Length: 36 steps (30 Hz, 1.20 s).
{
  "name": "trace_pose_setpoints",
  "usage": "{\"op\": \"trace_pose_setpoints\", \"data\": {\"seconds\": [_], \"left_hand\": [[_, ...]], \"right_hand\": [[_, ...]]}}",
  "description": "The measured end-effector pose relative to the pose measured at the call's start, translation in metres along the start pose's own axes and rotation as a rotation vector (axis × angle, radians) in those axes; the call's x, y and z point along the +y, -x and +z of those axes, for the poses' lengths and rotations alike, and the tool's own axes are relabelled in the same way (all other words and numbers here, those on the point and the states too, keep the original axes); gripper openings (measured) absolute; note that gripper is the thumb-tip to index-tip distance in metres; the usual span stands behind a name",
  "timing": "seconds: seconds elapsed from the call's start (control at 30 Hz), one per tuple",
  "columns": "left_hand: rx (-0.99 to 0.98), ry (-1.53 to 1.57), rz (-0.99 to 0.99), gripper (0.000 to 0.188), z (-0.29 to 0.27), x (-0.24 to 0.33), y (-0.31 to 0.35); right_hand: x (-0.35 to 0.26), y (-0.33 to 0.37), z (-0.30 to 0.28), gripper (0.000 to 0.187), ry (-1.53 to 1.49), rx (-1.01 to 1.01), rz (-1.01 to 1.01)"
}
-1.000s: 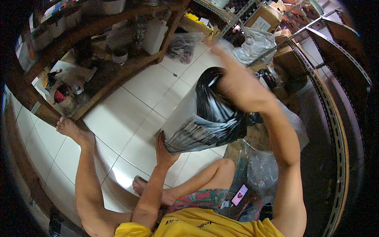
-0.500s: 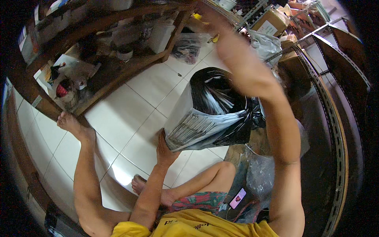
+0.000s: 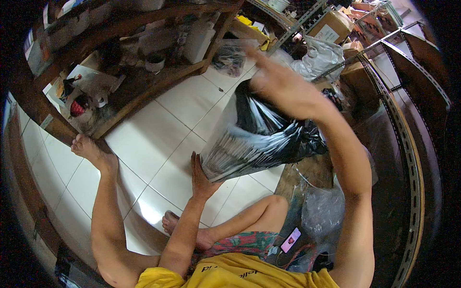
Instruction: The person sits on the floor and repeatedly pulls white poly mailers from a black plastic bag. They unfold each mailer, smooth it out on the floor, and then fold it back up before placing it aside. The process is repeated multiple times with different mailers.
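Note:
A bulky bundle (image 3: 259,144) in shiny black plastic, with pale, ridged layers along its near side, is tilted in front of me above the tiled floor. My left hand (image 3: 203,181) grips its lower left corner, thumb along the side and the other fingers hidden behind or under it. Over the bundle's far top edge is my right hand (image 3: 281,89), blurred by motion, with its fingers stretched out and nothing seen in them. Whether this hand touches the plastic I cannot tell. What the bundle contains is hidden.
A dark wooden shelf unit (image 3: 149,103) stands at the left, holding assorted items. Metal racks (image 3: 384,86) line the right, near a cardboard box (image 3: 331,26) and a silvery plastic bag (image 3: 319,57). A phone (image 3: 290,240) and clear plastic (image 3: 321,211) lie beside my knee.
My right hand has come down and nearer to the bundle's top from farther out. The bundle has tipped slightly, its pale layers now blurred. My left hand keeps its hold.

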<state>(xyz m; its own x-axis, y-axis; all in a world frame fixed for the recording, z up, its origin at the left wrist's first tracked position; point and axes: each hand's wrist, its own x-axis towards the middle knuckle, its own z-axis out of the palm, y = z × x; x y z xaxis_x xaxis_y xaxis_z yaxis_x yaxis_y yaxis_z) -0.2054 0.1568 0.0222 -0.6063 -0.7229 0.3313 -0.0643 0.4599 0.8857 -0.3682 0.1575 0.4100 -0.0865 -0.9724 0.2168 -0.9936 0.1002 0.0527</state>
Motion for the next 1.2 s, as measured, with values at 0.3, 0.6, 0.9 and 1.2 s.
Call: {"op": "trace_pose_setpoints", "data": {"seconds": [0.3,0.6,0.9,1.2], "left_hand": [[0.032,0.024,0.060,0.115,0.017,-0.005,0.010],[-0.036,0.077,-0.075,0.115,0.013,-0.017,0.013],[0.009,0.050,-0.014,0.108,0.007,-0.014,0.009],[-0.091,-0.141,0.005,0.104,0.026,-0.028,0.016]], "right_hand": [[0.015,0.014,-0.025,0.060,-0.162,0.047,0.060],[-0.032,0.015,-0.025,0.076,-0.256,-0.002,0.175],[-0.021,0.032,-0.025,0.091,-0.095,0.116,0.065],[0.018,0.010,-0.015,0.076,-0.219,-0.026,0.089]]}}
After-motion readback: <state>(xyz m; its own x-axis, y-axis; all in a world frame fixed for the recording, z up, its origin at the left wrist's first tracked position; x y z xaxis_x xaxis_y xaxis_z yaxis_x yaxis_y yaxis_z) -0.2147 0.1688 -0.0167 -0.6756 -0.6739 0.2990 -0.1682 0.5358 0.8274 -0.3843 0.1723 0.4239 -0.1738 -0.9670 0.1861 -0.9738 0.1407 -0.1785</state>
